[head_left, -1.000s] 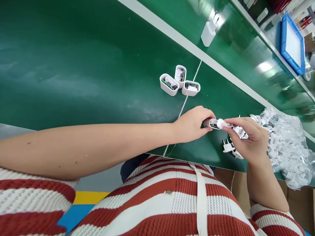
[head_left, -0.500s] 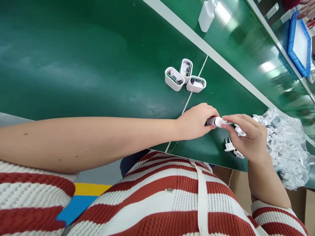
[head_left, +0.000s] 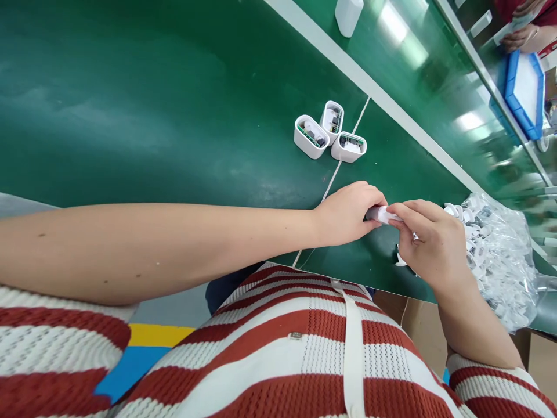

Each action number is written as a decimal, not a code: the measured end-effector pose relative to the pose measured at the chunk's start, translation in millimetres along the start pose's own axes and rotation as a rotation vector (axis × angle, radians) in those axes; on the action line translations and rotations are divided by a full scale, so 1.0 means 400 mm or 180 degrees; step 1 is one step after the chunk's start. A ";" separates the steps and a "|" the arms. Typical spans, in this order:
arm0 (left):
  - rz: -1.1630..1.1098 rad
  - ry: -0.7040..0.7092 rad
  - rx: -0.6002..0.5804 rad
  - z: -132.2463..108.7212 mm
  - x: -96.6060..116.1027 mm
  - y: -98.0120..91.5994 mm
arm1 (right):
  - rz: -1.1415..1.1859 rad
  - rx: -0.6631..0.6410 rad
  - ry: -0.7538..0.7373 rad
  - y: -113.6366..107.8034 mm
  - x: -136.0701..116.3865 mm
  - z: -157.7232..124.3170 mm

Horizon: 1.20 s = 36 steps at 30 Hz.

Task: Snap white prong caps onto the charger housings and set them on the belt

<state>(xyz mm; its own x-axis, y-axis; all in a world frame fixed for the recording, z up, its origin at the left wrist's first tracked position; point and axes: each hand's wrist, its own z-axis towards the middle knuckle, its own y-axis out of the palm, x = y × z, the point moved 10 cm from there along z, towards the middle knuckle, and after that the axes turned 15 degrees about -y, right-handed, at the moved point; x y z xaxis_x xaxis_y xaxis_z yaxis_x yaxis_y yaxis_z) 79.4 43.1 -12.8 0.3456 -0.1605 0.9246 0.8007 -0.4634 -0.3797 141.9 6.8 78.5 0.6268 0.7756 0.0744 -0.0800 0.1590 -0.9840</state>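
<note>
My left hand [head_left: 350, 213] is closed round a white charger housing [head_left: 375, 214] above the green table. Against the housing's right end, my right hand [head_left: 429, 238] pinches a white plug piece [head_left: 389, 216], mostly hidden by its fingers. Beyond my hands stand three open white housings: one at the left [head_left: 311, 137], one at the back [head_left: 332, 121] and one at the right [head_left: 348, 147]. Small parts and green board edges show inside them. Partly behind my right hand lies a loose white plug part [head_left: 401, 259].
A clear plastic bag [head_left: 505, 261] of white plug parts lies at the right. A white housing [head_left: 348, 16] stands on the strip beyond the pale divider [head_left: 331, 49]. At the upper right are a blue tray [head_left: 513, 96] and another person's hands [head_left: 522, 36].
My right hand has moved slightly left, its fingers now covering more of the plug piece. The view has shifted a little. The other person's hands have come further into view.
</note>
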 end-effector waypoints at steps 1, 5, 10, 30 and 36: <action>0.0002 0.0004 0.0017 0.001 -0.001 0.001 | -0.0009 -0.0006 0.0001 0.001 0.001 0.002; -0.0010 0.0009 0.0078 0.004 -0.002 0.002 | 0.0086 0.0272 0.0206 -0.001 0.018 -0.012; -0.0060 -0.0011 0.0118 0.004 -0.004 0.004 | 0.0695 0.0870 0.0735 0.021 0.054 -0.067; 0.0204 0.0166 0.0686 0.062 0.103 -0.184 | 0.0690 0.0892 0.1815 0.122 0.179 -0.316; 0.0914 -0.0974 0.1535 0.382 0.008 -0.493 | 0.0811 0.0808 0.2032 0.185 0.232 -0.366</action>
<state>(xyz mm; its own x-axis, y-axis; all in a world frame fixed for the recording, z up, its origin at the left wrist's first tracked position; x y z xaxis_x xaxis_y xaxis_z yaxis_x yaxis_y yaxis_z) -2.4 267.0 60.3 0.6462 0.0693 0.7600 0.7610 0.0169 -0.6486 307.4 1.1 -11.2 0.8881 0.3128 -0.3368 -0.4122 0.2180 -0.8846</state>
